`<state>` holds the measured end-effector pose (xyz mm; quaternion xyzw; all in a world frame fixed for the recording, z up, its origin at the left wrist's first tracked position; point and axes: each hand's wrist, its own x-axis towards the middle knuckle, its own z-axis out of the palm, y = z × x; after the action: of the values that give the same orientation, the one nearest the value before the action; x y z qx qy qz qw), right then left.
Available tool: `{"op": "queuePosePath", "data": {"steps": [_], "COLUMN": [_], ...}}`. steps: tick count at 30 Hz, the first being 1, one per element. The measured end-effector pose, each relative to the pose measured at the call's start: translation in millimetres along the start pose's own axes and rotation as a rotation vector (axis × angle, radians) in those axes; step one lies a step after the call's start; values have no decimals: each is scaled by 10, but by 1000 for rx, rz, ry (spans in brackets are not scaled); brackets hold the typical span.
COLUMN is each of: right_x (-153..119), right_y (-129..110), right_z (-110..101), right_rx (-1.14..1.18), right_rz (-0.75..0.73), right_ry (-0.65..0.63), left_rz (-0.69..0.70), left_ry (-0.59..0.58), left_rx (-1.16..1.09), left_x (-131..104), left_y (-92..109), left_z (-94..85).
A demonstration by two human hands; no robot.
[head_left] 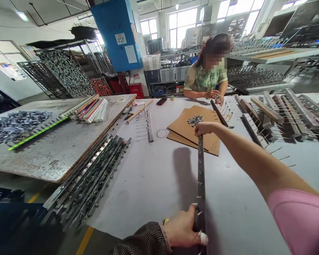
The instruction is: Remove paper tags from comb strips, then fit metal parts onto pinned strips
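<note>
A long, narrow dark metal bar (pixel 201 166) with small pegs along it runs away from me over the table. My left hand (pixel 183 228) is closed around its near end, with a white wrap on one fingertip. At the bar's far end, my right hand (pixel 204 128) has its fingertips pinched together, and what lies between them is hidden. Just beyond those fingers, a heap of small metal pieces (pixel 194 120) rests on brown cardboard sheets (pixel 182 124). Part of the bar's near end is covered by my left hand.
Several bars with small fittings (pixel 95 177) lie stacked at left. More pegged bars (pixel 281 113) cover the right side. A co-worker (pixel 208 71) sits opposite, hands at another pegged bar (pixel 221 112). A phone (pixel 161 101) lies near the far edge. A second table (pixel 50 156) stands left.
</note>
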<state>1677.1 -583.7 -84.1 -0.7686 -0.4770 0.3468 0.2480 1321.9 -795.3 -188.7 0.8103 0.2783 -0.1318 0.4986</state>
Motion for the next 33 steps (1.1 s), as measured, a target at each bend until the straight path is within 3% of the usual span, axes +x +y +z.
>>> {"op": "queuePosePath", "data": {"steps": [3,6,9,13,17,19,22,24,26,27,28,31,32,33], "right_x": [115,85,-28,-164,-273,-358,-523,-623,-692,-715,-731,-772,-792,-817], "right_y": [-121,-55,99,232,242,245,279,326,390,425,462,563,591,614], "right_z": [594,1146,1457,1559,1628,1695,1803,1847,1847,1826,1794,1658,1616,1582], "right_rx": [-38,15,140,348,522,590,687,765,862,917,974,1136,1177,1209], "right_rz": [-71,-145,-171,-156,-107,-72,-22,16,59,80,99,136,143,153], "right_ry": [-53,-64,-76,-125,-132,-147,-208,-226,-199,-174,-145,-43,-7,25], "left_rz": [-105,-128,-184,-65,113,201,345,407,444,458,467,362,276,206], "left_ry": [4,18,94,200,212,154,-25,-151,-207,-161,-41,677,882,1001], "left_rx": [180,226,246,355,499,527,422,228,-51,-202,-335,-544,-548,-543], "left_x": [62,-1,-71,16,231,269,169,54,-3,18,78,470,640,808], "left_y": [162,221,241,360,517,544,472,350,182,87,-10,-285,-358,-417], "left_z": [28,67,114,103,29,-27,-193,-376,-604,-727,-852,-1212,-1317,-1410]}}
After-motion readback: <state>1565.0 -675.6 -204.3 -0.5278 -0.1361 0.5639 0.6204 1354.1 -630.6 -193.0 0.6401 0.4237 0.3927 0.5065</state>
